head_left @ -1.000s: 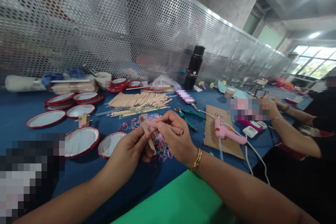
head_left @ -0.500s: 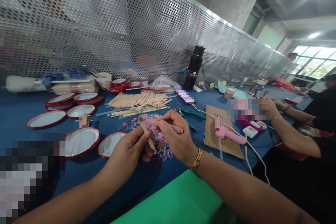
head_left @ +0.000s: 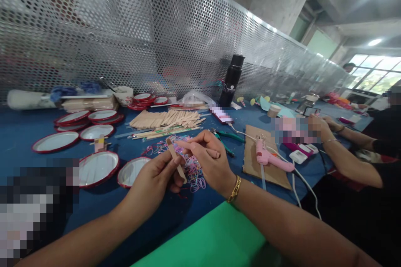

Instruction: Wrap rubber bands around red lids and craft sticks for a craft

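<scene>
Between the thumb and fingers of my left hand is a flat wooden craft stick, tilted, with a darker brown patch at its upper end. My right hand is closed in a writing grip on a thin brown pen-like stick; its back end shows past the fingers, but its exact kind is unclear. The fingertips of this hand are close to the brown end of the craft stick. Beneath both hands lies a tangle of coloured strings on the blue table.
Red-rimmed round lids lie at left, below a pile of craft sticks. Green-handled pliers, a black bottle and a pink glue gun on cardboard stand beyond. A co-worker's arms reach in at right.
</scene>
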The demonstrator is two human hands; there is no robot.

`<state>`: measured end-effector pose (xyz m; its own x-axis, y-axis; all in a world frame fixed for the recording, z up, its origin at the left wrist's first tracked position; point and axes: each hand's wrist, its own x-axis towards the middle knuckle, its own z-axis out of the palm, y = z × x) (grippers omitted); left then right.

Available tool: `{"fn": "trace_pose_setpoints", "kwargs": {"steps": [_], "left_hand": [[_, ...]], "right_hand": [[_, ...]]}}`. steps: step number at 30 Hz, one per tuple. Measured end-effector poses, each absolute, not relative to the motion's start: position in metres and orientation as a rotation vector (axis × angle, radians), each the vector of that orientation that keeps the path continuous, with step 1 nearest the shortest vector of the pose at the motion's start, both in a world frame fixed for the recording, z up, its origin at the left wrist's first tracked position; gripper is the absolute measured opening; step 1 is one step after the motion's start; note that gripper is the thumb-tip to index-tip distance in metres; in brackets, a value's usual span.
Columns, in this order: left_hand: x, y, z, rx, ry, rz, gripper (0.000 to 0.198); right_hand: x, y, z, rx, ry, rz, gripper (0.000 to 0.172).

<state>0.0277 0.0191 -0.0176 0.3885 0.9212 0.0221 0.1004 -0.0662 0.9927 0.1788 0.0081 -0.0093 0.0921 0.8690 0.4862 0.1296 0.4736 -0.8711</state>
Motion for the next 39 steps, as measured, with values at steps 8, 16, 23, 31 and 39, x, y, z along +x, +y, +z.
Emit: {"fn": "trace_pose_setpoints", "kwargs": {"steps": [8,16,23,31,39], "left_hand": [[0.0282,0.0187,-0.0168,1.475,0.971,0.892,0.032],[0.0287,0.0192,-0.0168,1.492,0.970,0.880,0.034],[0.0275,0.0193,-0.0190,1.487,0.967,0.885,0.032],[0.0275,0.0193,-0.0193,1.490,0.967,0.889,0.032],[0.0274,0.0188,-0.0198,1.483,0.966,0.873,0.034]], "right_hand": [[0.1783,0.0079,-0.0088,-0.961,-1.405,0.710,0.011],[0.1778,0.0072,-0.0084,-0.958,-1.428,0.728,0.011],[0.1788,0.0084,-0.0069,-0.949,-1.373,0.710,0.011],[0.1778,0.0074,-0.0081,-0.955,-1.391,0.740,0.010],[0.1778,0.0074,-0.0068,-0.925,-1.388,0.762,0.009]]}}
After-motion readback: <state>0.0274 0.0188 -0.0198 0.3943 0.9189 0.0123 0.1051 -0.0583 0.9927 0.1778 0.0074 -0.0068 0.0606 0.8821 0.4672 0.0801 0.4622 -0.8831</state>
